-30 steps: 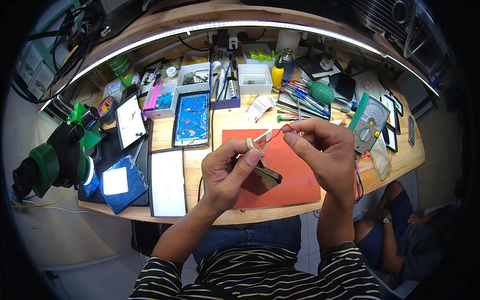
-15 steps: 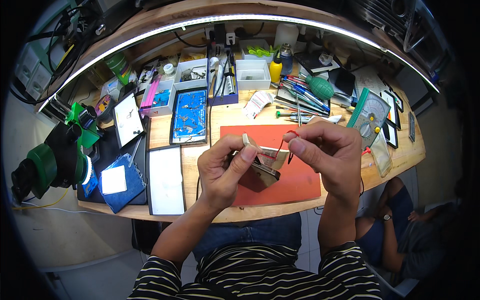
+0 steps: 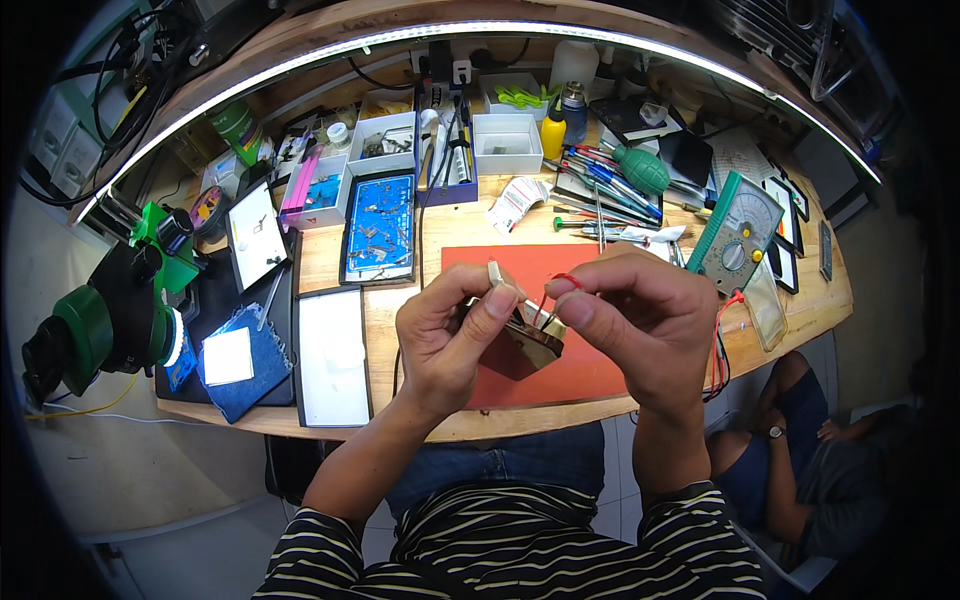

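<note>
My left hand point(image 3: 440, 345) is closed round a dark, shiny rectangular device point(image 3: 528, 352) with a pale, flat part standing up along its upper side. What that part is I cannot tell. Between the thumb and forefinger of my right hand point(image 3: 650, 320) is a thin red wire point(image 3: 568, 279), bent in a small loop. It hangs toward the device, beside a short dark wire; their lower ends are partly hidden. Both hands are raised over an orange-red mat point(image 3: 570, 388).
A green-edged analog multimeter point(image 3: 738, 238) leans at the right, its red and black leads hanging. Behind the mat lie pens and screwdrivers point(image 3: 620, 185). A green microscope point(image 3: 90, 320) stands left, near a white tray point(image 3: 335, 365). Another person point(image 3: 800, 450) sits at right.
My right hand has moved slightly left with the red wire, closer to the device. The wire now bends in a tighter loop. My left hand has barely moved.
</note>
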`<state>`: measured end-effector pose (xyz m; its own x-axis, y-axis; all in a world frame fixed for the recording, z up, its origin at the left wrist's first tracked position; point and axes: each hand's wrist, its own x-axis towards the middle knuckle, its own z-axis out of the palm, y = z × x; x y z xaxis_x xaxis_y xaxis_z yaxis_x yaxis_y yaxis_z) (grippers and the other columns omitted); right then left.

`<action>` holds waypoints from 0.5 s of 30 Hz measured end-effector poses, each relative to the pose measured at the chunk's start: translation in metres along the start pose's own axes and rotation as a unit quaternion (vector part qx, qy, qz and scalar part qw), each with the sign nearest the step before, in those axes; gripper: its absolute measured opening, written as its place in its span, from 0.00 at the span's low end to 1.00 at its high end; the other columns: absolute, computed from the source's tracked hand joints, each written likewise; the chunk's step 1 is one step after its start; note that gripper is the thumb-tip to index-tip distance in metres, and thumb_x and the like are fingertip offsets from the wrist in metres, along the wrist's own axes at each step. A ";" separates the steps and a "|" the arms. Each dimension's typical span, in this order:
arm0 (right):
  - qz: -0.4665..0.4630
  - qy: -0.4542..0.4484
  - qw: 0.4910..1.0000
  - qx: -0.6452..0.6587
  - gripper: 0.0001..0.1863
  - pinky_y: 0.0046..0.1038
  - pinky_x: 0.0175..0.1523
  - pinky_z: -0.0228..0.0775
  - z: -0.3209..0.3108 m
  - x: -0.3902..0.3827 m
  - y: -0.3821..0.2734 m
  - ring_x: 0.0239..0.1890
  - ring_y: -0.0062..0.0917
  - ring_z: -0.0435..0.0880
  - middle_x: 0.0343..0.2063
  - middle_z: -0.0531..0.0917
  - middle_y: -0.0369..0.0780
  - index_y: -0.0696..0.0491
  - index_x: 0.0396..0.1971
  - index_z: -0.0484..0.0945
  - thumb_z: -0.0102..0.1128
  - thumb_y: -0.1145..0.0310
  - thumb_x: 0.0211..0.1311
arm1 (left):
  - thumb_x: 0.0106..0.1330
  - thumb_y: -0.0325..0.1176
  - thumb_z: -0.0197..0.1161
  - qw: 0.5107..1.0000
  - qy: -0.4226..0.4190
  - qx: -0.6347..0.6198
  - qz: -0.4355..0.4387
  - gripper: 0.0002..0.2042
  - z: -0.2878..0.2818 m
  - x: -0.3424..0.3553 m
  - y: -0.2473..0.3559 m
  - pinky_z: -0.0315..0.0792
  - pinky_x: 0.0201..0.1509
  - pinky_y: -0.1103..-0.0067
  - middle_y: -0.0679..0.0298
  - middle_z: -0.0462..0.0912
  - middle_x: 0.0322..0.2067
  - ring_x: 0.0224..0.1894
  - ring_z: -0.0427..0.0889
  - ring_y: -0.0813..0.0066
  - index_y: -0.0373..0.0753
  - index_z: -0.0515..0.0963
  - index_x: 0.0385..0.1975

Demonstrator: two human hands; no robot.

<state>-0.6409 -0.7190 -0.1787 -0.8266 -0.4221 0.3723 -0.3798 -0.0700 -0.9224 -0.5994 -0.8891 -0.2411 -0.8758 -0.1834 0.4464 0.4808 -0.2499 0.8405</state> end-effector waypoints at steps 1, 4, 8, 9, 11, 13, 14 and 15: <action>-0.015 0.001 1.000 0.000 0.07 0.17 0.35 0.68 0.001 0.000 0.001 0.29 0.16 0.79 0.29 0.84 0.41 0.62 0.34 0.83 0.68 0.78 0.55 | 0.70 0.28 0.58 1.000 0.002 -0.001 0.002 0.06 0.001 0.000 0.001 0.71 0.39 0.86 0.64 0.81 0.31 0.34 0.78 0.84 0.31 0.78 0.37; -0.053 0.003 0.999 -0.003 0.07 0.11 0.22 0.55 0.004 0.001 0.006 0.19 0.06 0.70 0.25 0.82 0.34 0.59 0.34 0.85 0.69 0.74 0.56 | 0.70 0.28 0.57 1.000 0.002 0.001 -0.001 0.06 0.001 0.000 0.002 0.71 0.39 0.86 0.64 0.81 0.31 0.34 0.78 0.84 0.31 0.78 0.37; -0.068 0.006 0.998 -0.012 0.07 0.12 0.22 0.55 0.007 0.001 0.011 0.19 0.06 0.68 0.25 0.82 0.34 0.58 0.34 0.85 0.70 0.74 0.56 | 0.70 0.28 0.58 1.000 0.004 0.008 -0.001 0.06 0.001 0.000 0.002 0.70 0.38 0.87 0.65 0.80 0.31 0.33 0.77 0.85 0.31 0.78 0.37; -0.072 0.007 0.997 -0.009 0.07 0.12 0.22 0.55 0.007 0.001 0.011 0.19 0.06 0.68 0.25 0.82 0.34 0.58 0.34 0.85 0.70 0.74 0.56 | 0.70 0.28 0.58 1.000 0.004 0.010 -0.003 0.06 0.001 0.000 0.002 0.70 0.38 0.87 0.65 0.80 0.31 0.33 0.77 0.85 0.32 0.78 0.37; -0.075 0.004 0.997 -0.017 0.07 0.12 0.22 0.55 0.007 0.001 0.011 0.19 0.06 0.68 0.25 0.82 0.34 0.58 0.34 0.85 0.70 0.74 0.56 | 0.70 0.28 0.58 1.000 0.004 0.010 -0.003 0.06 0.000 0.000 0.001 0.69 0.38 0.87 0.65 0.80 0.31 0.33 0.77 0.85 0.32 0.78 0.36; -0.080 0.003 0.997 -0.020 0.07 0.12 0.22 0.55 0.007 0.001 0.011 0.19 0.07 0.69 0.24 0.82 0.34 0.58 0.34 0.84 0.70 0.74 0.55 | 0.70 0.28 0.58 1.000 0.005 0.008 -0.003 0.06 0.000 0.000 0.001 0.69 0.38 0.87 0.65 0.80 0.31 0.33 0.76 0.86 0.31 0.78 0.36; -0.082 0.003 0.996 -0.021 0.07 0.12 0.22 0.55 0.008 0.002 0.011 0.19 0.07 0.69 0.24 0.82 0.34 0.58 0.34 0.84 0.70 0.74 0.55 | 0.70 0.28 0.58 1.000 0.006 0.006 -0.003 0.06 0.001 0.000 0.001 0.69 0.38 0.87 0.65 0.80 0.31 0.33 0.76 0.86 0.31 0.78 0.36; -0.087 0.004 0.996 -0.020 0.07 0.12 0.22 0.55 0.008 0.002 0.011 0.19 0.07 0.69 0.24 0.82 0.34 0.58 0.33 0.84 0.70 0.74 0.55 | 0.70 0.28 0.58 1.000 0.007 0.004 -0.002 0.06 0.001 -0.001 0.001 0.69 0.38 0.87 0.65 0.80 0.31 0.33 0.76 0.86 0.31 0.78 0.36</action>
<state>-0.6430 -0.7275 -0.1886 -0.7501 -0.3992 0.5273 -0.5338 -0.1054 -0.8390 -0.5985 -0.8884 -0.2405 -0.8773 -0.1948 0.4386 0.4765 -0.2437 0.8448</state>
